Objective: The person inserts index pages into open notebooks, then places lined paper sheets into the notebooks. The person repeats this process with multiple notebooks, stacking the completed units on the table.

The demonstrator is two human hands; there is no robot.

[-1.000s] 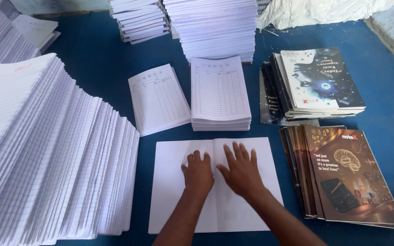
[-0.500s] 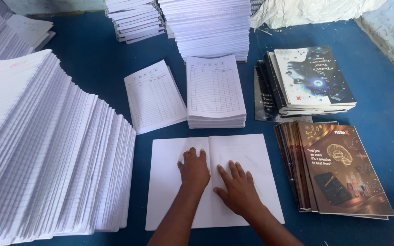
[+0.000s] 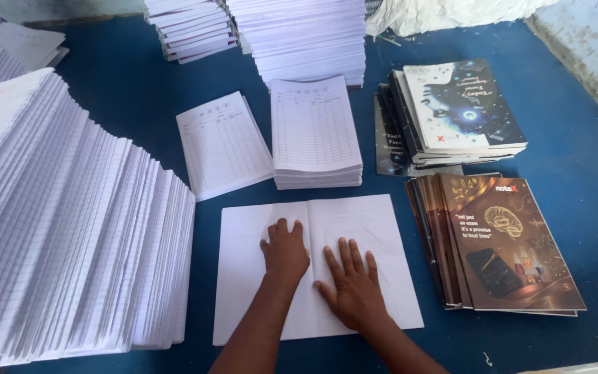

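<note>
On the blue surface (image 3: 562,138) we note a large fanned stack of ruled sheets (image 3: 64,221) at the left, with two piles of printed index pages (image 3: 316,131) (image 3: 221,144) lying just beside each other at the centre. We find taller white paper stacks (image 3: 299,34) along the far edge. At the right, a pile of dark starry covers (image 3: 461,107) sits behind a fanned pile of brown covers (image 3: 506,242).

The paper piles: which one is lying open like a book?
The white sheets under both hands, the left hand and the right hand. They are spread open flat with a crease down the middle; every other pile is stacked closed.
</note>
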